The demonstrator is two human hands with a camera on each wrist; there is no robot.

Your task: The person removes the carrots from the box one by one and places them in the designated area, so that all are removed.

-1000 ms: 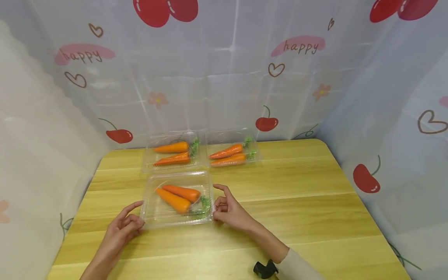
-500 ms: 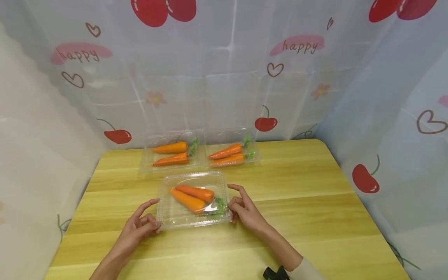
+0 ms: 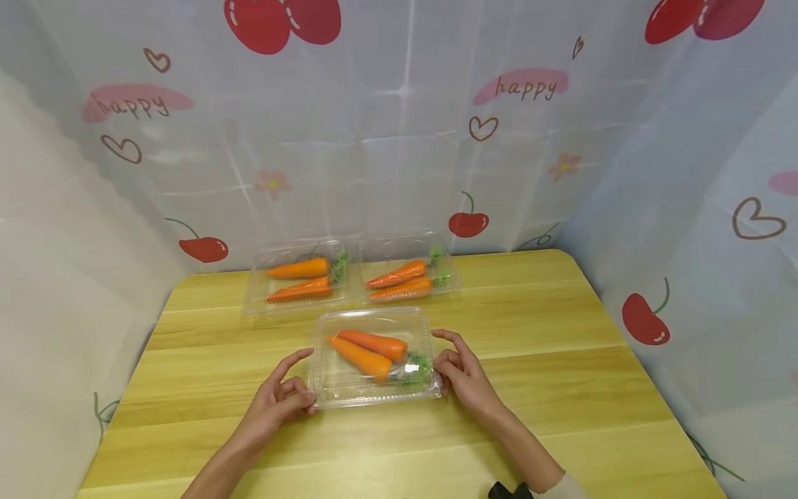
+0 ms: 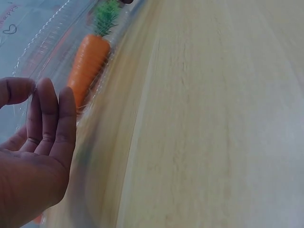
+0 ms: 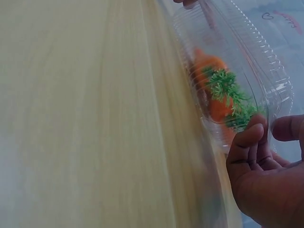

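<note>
A clear plastic clamshell container point(image 3: 374, 392) with its lid down holds two orange carrots point(image 3: 360, 355) with green tops point(image 3: 416, 367). My left hand point(image 3: 277, 402) pinches its left edge near the front corner, thumb against the fingers. On the opposite side, my right hand point(image 3: 467, 378) grips the right edge the same way, index finger stretched along the side. Up close in the left wrist view, a carrot point(image 4: 89, 64) shows through the wall beside my left fingers. The right wrist view has the leafy tops point(image 5: 225, 90) inside, right above my right fingertips.
Two more clear containers, left point(image 3: 254, 294) and right point(image 3: 450, 281), stand side by side at the back of the wooden table point(image 3: 530, 319), each with two carrots. Behind them hangs a printed curtain point(image 3: 399, 159). A black object point(image 3: 511, 491) sits by the right forearm.
Both hands have carried the front container to the right, from below the back left container to below the gap between the two back ones. The grip on it looks the same.
</note>
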